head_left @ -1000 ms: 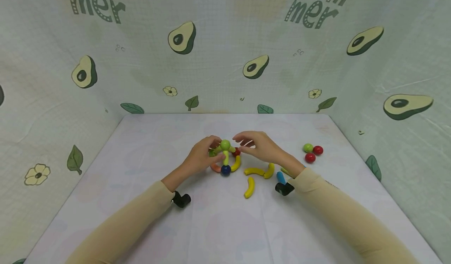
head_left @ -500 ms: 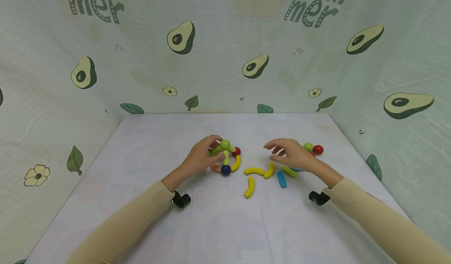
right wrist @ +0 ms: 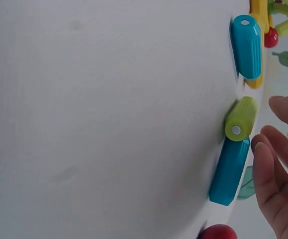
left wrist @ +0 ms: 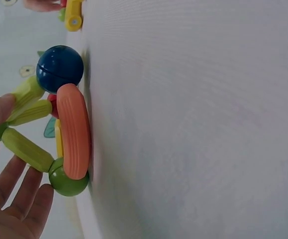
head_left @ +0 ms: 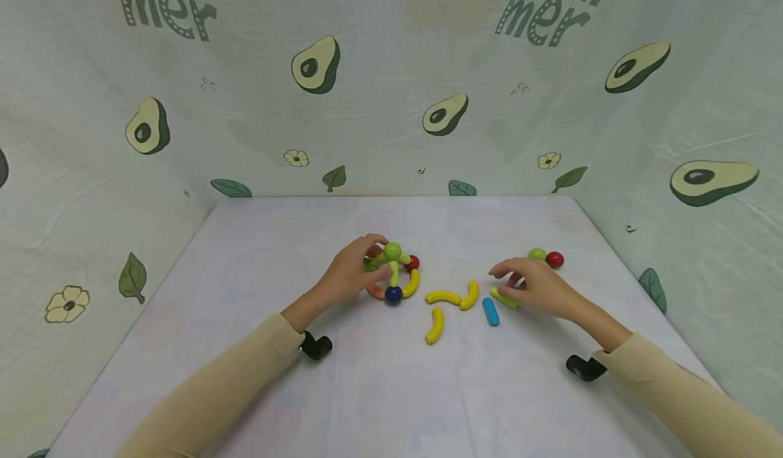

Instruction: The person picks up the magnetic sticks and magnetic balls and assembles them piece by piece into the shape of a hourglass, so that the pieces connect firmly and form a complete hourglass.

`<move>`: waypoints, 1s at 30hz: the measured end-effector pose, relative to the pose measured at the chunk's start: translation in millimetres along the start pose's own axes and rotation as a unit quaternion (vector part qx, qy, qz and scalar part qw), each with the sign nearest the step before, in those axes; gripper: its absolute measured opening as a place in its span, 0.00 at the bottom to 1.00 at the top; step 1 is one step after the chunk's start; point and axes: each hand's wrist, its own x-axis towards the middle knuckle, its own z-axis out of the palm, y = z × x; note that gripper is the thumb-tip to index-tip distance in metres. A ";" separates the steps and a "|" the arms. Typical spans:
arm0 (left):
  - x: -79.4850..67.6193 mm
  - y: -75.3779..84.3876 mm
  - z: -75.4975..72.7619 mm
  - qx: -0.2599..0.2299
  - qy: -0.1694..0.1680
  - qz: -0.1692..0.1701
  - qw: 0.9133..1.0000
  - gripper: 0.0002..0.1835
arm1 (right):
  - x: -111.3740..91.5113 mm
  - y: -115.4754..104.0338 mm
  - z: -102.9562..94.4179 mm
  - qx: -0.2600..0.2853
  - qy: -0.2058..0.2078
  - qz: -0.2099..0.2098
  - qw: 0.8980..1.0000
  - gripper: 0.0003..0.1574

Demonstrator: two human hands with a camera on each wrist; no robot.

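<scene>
Ball-and-rod frame [head_left: 394, 274]: standing on the table [head_left: 379, 390], left hand [head_left: 347, 272] pinching it. Loose lime rod [right wrist: 241, 117]: lying rightward, right hand [head_left: 542, 285] hanging over it, fingers parted; contact I'm not quite making out. Red ball [head_left: 554, 259]: resting beyond, beside a green ball [head_left: 537, 254].

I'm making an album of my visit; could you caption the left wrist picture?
The left grip holds a toy frame of lime rods, its curved orange rod spanning from blue ball to green ball.

three curved yellow plastic sticks [head_left: 443, 297] obstruct the way between left hand [head_left: 351, 271] and right hand [head_left: 538, 288]. nearside, flat pale tabletop [head_left: 391, 390] leaves a passage.
</scene>
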 end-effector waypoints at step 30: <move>0.6 0.8 0.5 0.009 -0.002 -0.008 1.000 0.32 | -2.9 -6.7 3.8 -0.082 -0.049 0.027 0.995 0.19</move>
